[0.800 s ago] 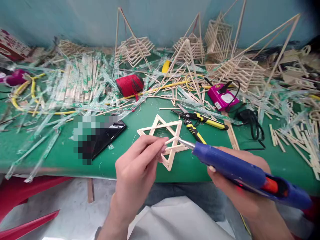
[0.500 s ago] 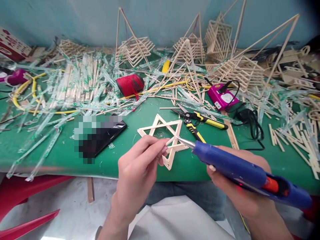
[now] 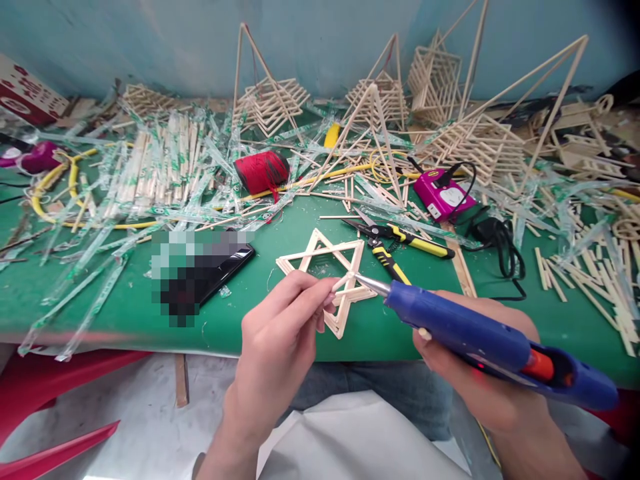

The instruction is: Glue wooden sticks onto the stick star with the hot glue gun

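My left hand (image 3: 283, 340) pinches a short wooden stick (image 3: 343, 281) between thumb and fingers, its free end pointing up and right. In my right hand (image 3: 480, 380) is a blue hot glue gun (image 3: 460, 333), fingers wrapped round its handle, with a red light glowing on its side. The metal nozzle meets or nearly meets the stick's free end. Beneath both, a six-pointed star of layered wooden sticks (image 3: 320, 250) lies on the green table (image 3: 270, 293); my left fingers hide part of it. A small pale stick end shows by my right fingers.
Yellow-handled pruning shears (image 3: 395, 250) lie right of the star, a dark phone (image 3: 215, 277) to the left. Behind are a red thread spool (image 3: 261, 171), a magenta power adapter (image 3: 445, 193), plastic-wrapped sticks (image 3: 167, 160) and stick frames (image 3: 273, 107). Loose sticks (image 3: 595, 287) cover the right side.
Both hands stay almost where they were, the stick still at the nozzle. The whole view has shifted slightly.
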Demonstrator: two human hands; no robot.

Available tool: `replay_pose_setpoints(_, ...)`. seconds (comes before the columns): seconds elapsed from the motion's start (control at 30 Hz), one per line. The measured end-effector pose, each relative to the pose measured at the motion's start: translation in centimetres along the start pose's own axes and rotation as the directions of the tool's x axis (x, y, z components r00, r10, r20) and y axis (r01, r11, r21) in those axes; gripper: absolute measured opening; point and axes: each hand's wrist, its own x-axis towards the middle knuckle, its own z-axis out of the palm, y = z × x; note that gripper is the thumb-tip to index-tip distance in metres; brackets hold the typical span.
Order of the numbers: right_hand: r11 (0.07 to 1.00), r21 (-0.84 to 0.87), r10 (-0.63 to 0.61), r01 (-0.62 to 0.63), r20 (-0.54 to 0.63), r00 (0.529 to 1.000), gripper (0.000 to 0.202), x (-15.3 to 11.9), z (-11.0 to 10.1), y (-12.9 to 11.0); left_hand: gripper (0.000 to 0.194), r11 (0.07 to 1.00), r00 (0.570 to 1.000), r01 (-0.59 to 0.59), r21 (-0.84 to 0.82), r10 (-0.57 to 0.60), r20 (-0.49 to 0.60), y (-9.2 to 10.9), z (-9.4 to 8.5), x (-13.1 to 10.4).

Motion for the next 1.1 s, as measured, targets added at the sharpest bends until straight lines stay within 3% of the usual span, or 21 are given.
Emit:
replay_pose_setpoints(0.1,1.000,0.022,-0.012,0.010,0.082,0.997,0.022,0.0,0.0,-0.1,0.043,1.000,1.000,-0.002,-0.004,0.002,0.000,0.0,-0.1,-0.1)
replay_pose_setpoints(0.2,1.000,0.016,0.014,-0.015,0.085,0.996,0.022,0.0,0.1,-0.5,0.044,0.999,1.000,0.002,-0.032,-0.003,-0.014,0.0,0.0,-0.1)
replay_pose_setpoints(0.3,0.998,-0.009,0.055,-0.055,0.012,0.998,0.025,0.1,0.2,-0.4,0.044,0.993,0.998,0.021,-0.112,-0.028,-0.059,0.0,0.0,0.0)
replay_pose_setpoints(0.4,0.991,-0.125,0.040,-0.051,-0.093,0.995,0.028,0.6,-0.3,1.2,0.039,0.971,0.984,0.114,-0.211,-0.140,-0.113,0.1,-0.2,0.2)
replay_pose_setpoints(0.5,0.911,-0.408,0.007,-0.060,-0.129,0.992,0.018,1.1,-1.5,4.2,0.029,0.917,0.936,0.265,-0.297,-0.319,-0.150,0.1,-0.6,0.1)
replay_pose_setpoints(0.57,0.797,-0.581,0.111,-0.164,-0.126,0.986,0.021,1.2,-2.4,6.6,0.022,0.877,0.891,0.337,-0.342,-0.414,-0.183,0.1,-1.0,0.0)
replay_pose_setpoints(0.67,0.679,-0.679,0.291,-0.279,-0.100,0.951,0.026,0.8,-3.6,9.9,0.013,0.833,0.832,0.392,-0.391,-0.502,-0.237,-0.3,-1.6,-0.2)
replay_pose_setpoints(0.73,0.686,-0.670,0.316,-0.283,-0.076,0.946,0.032,0.3,-4.3,11.5,0.008,0.824,0.801,0.407,-0.395,-0.530,-0.280,-0.8,-2.2,-0.4)
replay_pose_setpoints(0.8,0.750,-0.629,0.247,-0.205,-0.020,0.969,0.041,-0.3,-5.0,12.3,0.004,0.825,0.773,0.418,-0.380,-0.543,-0.327,-1.5,-2.8,-0.7)
replay_pose_setpoints(0.9,0.803,-0.595,0.056,-0.026,0.032,0.998,0.056,-1.1,-5.2,10.7,0.004,0.826,0.739,0.414,-0.382,-0.550,-0.389,-2.3,-3.4,-1.2)
replay_pose_setpoints(0.97,0.784,-0.620,-0.004,-0.015,-0.028,1.000,0.051,-1.6,-4.1,7.7,0.004,0.801,0.725,0.412,-0.433,-0.577,-0.377,-2.4,-3.4,-1.5)
replay_pose_setpoints(1.03,0.827,-0.555,-0.191,0.087,-0.132,0.973,0.034,-2.0,-1.6,3.7,0.003,0.747,0.715,0.429,-0.508,-0.624,-0.314,-2.2,-3.0,-1.8)
replay_pose_setpoints(1.1,0.927,-0.362,-0.138,0.100,-0.080,0.987,0.025,-2.4,1.8,0.1,0.003,0.692,0.722,0.434,-0.577,-0.650,-0.237,-1.9,-2.3,-2.1)
